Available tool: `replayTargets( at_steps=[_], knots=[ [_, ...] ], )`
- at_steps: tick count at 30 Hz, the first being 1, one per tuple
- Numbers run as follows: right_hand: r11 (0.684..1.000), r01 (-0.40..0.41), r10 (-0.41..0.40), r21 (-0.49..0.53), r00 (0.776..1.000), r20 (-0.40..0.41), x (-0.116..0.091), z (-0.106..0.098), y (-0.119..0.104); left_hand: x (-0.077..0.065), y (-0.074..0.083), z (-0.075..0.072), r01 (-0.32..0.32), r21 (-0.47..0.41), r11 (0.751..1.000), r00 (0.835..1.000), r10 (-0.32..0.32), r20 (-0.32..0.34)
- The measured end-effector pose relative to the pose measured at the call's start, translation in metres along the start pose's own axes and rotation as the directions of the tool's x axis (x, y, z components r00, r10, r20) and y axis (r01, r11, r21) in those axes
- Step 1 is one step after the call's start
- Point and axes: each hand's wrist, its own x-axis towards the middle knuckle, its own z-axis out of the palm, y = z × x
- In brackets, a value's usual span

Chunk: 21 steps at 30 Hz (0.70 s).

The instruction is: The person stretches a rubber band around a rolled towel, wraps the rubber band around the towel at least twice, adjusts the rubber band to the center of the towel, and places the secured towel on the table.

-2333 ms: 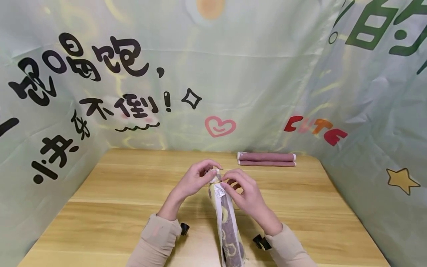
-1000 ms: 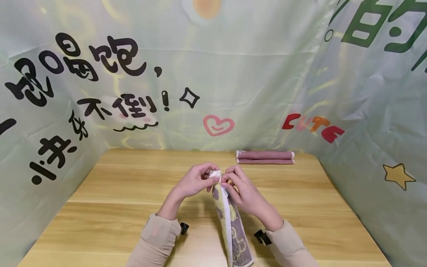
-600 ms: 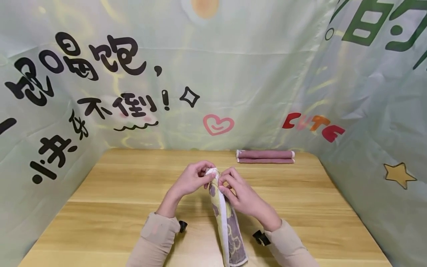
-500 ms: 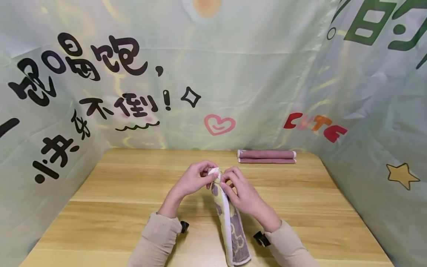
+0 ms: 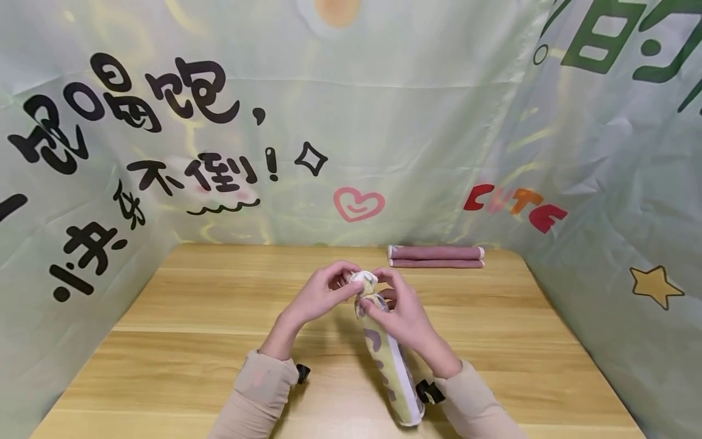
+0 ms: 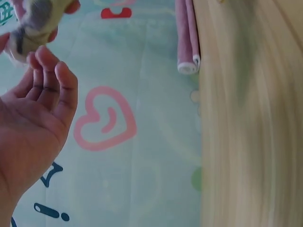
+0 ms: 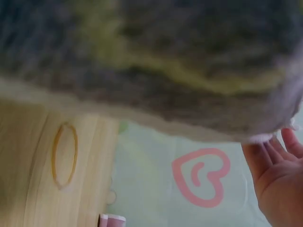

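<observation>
A rolled towel (image 5: 384,353), yellow with grey-purple patches and white edging, slants toward the front between both hands. Its far end is pinched into a narrow neck with a thin yellowish band around it. My left hand (image 5: 318,296) pinches the white tip above the neck between thumb and fingers. Just below, my right hand (image 5: 403,317) grips the towel near the neck, thumb on the near side. In the right wrist view the towel (image 7: 189,94) fills the top, blurred. The left wrist view shows my left hand (image 6: 38,113) with the towel end (image 6: 38,19) beyond its fingertips.
A folded, rolled mauve towel (image 5: 436,256) with white edges lies at the back of the wooden table (image 5: 219,353). An orange rubber band (image 7: 65,156) lies on the table in the right wrist view. Printed fabric walls (image 5: 428,122) enclose the back and sides.
The held towel has turned, showing more of its yellow side, and its near end has swung right. My right fingers have moved from pinching at the neck to spreading around it.
</observation>
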Motion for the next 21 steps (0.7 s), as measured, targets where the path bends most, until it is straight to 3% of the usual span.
replayTargets(
  at_steps=[4, 9, 12, 16, 21],
  knots=[
    [0.998, -0.035, 0.035, 0.055, 0.999, 0.018, 0.000, 0.001, -0.003, -0.003, 0.001, -0.007, -0.032, 0.003, 0.999, 0.999, 0.032, 0.033],
    [0.996, -0.051, 0.049, 0.073, 0.998, 0.033, 0.000, 0.003, -0.004, -0.004, 0.003, -0.011, -0.020, -0.050, 0.999, 0.999, 0.022, 0.048],
    [0.998, -0.034, 0.034, 0.049, 0.999, 0.002, 0.000, 0.004, -0.004, -0.005, 0.003, -0.011, -0.005, -0.059, 0.998, 0.999, 0.007, 0.035],
    [0.994, 0.106, -0.107, -0.021, 0.992, -0.073, 0.000, 0.003, -0.001, -0.006, 0.003, -0.011, 0.012, -0.063, 0.998, 1.000, -0.011, 0.017],
    [0.939, 0.325, -0.334, -0.113, 0.939, -0.076, 0.003, 0.001, 0.003, -0.005, 0.004, -0.012, 0.027, -0.055, 0.998, 1.000, -0.027, 0.000]
  ],
)
